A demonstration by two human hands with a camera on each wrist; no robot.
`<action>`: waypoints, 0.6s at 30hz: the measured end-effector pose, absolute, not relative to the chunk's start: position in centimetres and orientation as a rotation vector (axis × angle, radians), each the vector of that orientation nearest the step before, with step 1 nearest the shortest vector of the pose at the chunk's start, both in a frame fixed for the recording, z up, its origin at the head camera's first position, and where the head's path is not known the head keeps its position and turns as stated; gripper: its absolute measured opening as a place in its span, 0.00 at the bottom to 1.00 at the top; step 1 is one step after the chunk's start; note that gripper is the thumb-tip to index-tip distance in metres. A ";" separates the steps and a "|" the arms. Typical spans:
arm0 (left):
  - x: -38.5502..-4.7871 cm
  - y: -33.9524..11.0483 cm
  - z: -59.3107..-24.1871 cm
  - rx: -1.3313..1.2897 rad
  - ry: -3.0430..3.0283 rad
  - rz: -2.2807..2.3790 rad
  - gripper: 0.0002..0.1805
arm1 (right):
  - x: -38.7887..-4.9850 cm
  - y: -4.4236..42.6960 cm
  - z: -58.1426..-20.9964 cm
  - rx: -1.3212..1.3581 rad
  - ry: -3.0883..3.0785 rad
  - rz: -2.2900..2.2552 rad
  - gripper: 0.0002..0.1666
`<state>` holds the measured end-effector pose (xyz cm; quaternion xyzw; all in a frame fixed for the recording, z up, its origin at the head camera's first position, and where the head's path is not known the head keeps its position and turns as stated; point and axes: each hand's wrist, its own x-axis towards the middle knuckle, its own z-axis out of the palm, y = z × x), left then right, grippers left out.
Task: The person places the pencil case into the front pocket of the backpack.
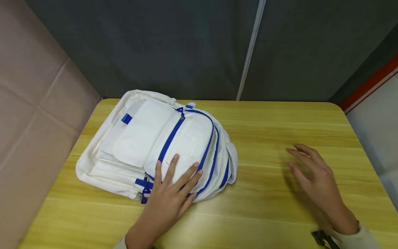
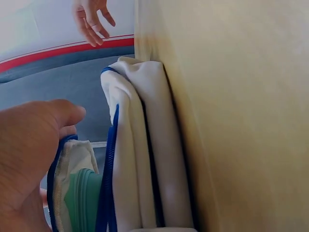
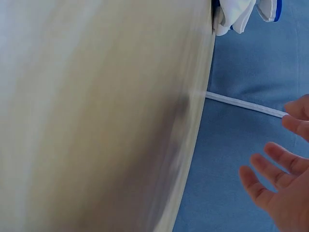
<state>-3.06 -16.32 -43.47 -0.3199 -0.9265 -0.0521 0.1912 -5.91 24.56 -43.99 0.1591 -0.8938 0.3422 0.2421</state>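
Note:
A white backpack [image 1: 140, 135] with blue zips lies on the wooden table, left of centre. My left hand [image 1: 171, 197] rests on its front near the lower edge, fingers straight and spread. In the left wrist view, beside that hand [image 2: 29, 145], a zipped pocket of the backpack [image 2: 128, 169] gapes. A green ridged thing [image 2: 84, 200] shows inside the pocket; its kind cannot be made out. Apart from the backpack, my right hand [image 1: 320, 183] hovers over the table's right side. Its fingers are loosely bent and nothing is in them, as the right wrist view also shows [image 3: 289, 188].
The yellow wooden table [image 1: 273, 214] ends at a dark grey curtain [image 1: 155, 52] behind. A pinkish panel [image 1: 37, 103] stands at the left, and a white panel with a red band [image 1: 373, 83] at the right. A black strap [image 1: 324, 238] is at the right wrist.

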 end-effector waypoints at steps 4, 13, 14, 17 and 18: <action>-3.1 -16.4 -43.2 -0.887 -2.612 -0.173 0.32 | -6.2 25.0 -44.0 0.416 -2.473 0.903 0.31; -3.8 -17.6 -42.0 -0.832 -2.709 -0.233 0.34 | -7.0 26.5 -43.5 0.222 -2.679 0.917 0.31; -3.9 -17.9 -41.9 -0.818 -2.720 -0.246 0.34 | -7.1 26.6 -43.3 0.205 -2.703 0.931 0.32; -4.4 -18.8 -41.4 -0.770 -2.761 -0.291 0.33 | -7.5 27.0 -43.2 0.176 -2.751 0.952 0.35; -4.7 -19.2 -41.2 -0.749 -2.777 -0.302 0.33 | -7.7 27.1 -43.2 0.166 -2.764 0.955 0.36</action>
